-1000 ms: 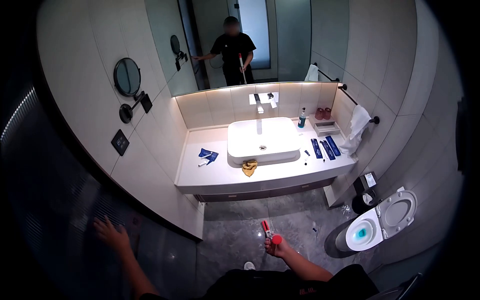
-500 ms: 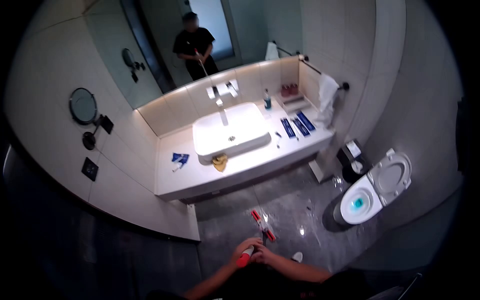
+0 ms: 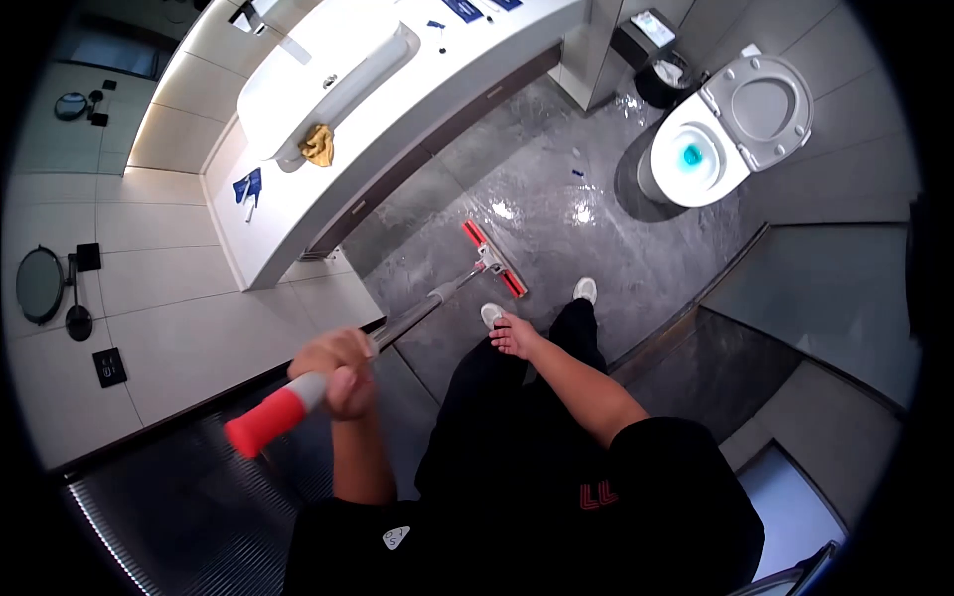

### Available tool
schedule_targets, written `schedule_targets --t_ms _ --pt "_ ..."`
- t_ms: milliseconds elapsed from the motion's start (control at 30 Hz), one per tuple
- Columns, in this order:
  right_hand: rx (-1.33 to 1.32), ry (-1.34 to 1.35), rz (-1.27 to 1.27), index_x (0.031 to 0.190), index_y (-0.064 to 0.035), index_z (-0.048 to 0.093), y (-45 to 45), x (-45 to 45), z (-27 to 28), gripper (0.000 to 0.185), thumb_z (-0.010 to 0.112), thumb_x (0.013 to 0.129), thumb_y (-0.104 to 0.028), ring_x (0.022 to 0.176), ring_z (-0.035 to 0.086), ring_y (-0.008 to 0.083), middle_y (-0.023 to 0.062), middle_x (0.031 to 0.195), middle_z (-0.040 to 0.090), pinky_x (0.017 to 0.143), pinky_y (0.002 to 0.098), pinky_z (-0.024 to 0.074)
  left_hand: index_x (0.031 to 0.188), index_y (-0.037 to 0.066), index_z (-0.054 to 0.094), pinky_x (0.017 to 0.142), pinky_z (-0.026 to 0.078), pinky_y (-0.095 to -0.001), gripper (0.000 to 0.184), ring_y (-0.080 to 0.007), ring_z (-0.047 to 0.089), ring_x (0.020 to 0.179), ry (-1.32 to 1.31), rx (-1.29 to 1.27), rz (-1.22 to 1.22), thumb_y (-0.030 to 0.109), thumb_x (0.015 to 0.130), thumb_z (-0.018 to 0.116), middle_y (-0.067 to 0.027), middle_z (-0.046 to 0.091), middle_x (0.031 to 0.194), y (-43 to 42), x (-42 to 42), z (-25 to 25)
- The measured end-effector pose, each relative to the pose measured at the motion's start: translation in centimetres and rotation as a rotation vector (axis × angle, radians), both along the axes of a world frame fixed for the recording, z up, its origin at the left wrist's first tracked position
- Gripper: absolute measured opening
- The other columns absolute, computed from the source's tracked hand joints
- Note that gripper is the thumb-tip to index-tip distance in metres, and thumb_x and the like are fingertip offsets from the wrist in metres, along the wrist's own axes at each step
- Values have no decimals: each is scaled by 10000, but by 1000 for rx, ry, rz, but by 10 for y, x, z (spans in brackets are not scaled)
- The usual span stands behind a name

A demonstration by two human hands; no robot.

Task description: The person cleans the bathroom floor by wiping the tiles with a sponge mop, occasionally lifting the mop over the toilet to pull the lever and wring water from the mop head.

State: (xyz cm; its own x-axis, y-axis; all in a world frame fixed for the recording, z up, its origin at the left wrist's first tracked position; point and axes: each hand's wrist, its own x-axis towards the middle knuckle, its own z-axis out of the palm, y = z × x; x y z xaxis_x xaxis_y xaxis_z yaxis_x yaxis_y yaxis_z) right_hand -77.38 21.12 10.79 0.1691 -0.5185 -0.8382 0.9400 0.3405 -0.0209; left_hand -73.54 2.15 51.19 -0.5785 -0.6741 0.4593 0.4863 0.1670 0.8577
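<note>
My left hand (image 3: 343,372) is wrapped round the upper handle of a mop, just above its grey section, and its red grip end (image 3: 266,421) sticks out beyond my fist. The mop's shaft (image 3: 422,313) slants down to the right. Its narrow red-edged head (image 3: 495,260) rests on the wet grey floor, just in front of my shoes. My right hand (image 3: 512,336) hangs low over my white shoe (image 3: 492,315), apart from the mop. Its fingers are loosely stretched and nothing shows in them.
A vanity counter (image 3: 417,99) with a basin (image 3: 288,84) and a yellow cloth (image 3: 317,146) stands ahead. The toilet (image 3: 696,164) has its lid up, beside a black bin (image 3: 661,87). A small dark blue scrap (image 3: 577,174) lies on the shiny floor. Wall mirror (image 3: 40,285) at left.
My right hand has come off the mop handle and opened. My left hand has swung the handle's top out to the left. The camera has tilted down, showing more floor and my legs.
</note>
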Motion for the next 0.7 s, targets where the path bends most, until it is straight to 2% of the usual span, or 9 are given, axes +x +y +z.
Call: schedule_targets --t_ms 200,300,367,400,467,533,567,600,700 --pt "242 159 -41 1175 -103 479 19 10 -46 465 454 899 -476 780 600 225 103 998 606 646 370 486 540 131 358 497 464 -236 303 -82 394 391 98 40 -99 53 703 601 18 423 447 -17 19 54" --pt "439 586 -89 995 -85 551 23 -24 -87 337 577 862 -393 620 537 144 45 785 573 447 271 439 548 120 381 405 453 -254 313 -92 414 341 274 7 -273 61 761 603 3 453 433 -23 17 102" --pt "543 1023 -222 974 -47 592 32 -41 -180 366 587 860 -395 698 572 169 55 849 612 622 347 463 573 119 401 334 414 -256 278 -75 387 308 491 115 -439 67 803 548 3 447 420 -17 18 141" --pt "583 983 -354 1049 -40 594 21 -64 -159 404 591 859 -396 789 587 186 63 940 621 746 347 457 587 130 407 306 394 -247 254 -49 357 293 616 186 -535 55 810 502 15 433 410 -15 20 161" --pt "336 495 -457 1098 -48 590 -6 -116 -40 425 597 853 -395 836 584 172 61 981 613 770 312 450 589 131 409 311 391 -248 252 -50 361 300 717 231 -660 59 812 501 16 434 415 -10 12 177" --pt "140 533 -376 1028 -53 606 -30 -113 -101 369 628 838 -370 801 582 166 51 914 614 737 293 448 590 133 410 315 389 -249 250 -52 365 307 711 211 -718 64 813 500 16 435 419 -12 5 170" --pt "194 687 -351 965 -55 605 -36 -112 -115 292 636 826 -310 765 571 158 43 857 602 697 295 446 590 134 411 317 387 -249 249 -53 367 310 709 195 -741 66 813 500 16 435 422 -14 1 164" --pt "244 838 -319 903 -57 604 -42 -111 -118 216 643 814 -250 729 559 150 35 800 590 657 296 445 591 135 412 319 386 -250 249 -54 369 314 715 186 -763 68 814 500 16 435 424 -16 -1 157" --pt "248 615 -597 794 -61 571 -47 -120 -68 71 611 763 -110 653 519 141 17 708 542 591 287 422 593 137 414 326 382 -251 246 -57 376 324 702 151 -832 75 816 499 17 436 431 -18 -10 139"
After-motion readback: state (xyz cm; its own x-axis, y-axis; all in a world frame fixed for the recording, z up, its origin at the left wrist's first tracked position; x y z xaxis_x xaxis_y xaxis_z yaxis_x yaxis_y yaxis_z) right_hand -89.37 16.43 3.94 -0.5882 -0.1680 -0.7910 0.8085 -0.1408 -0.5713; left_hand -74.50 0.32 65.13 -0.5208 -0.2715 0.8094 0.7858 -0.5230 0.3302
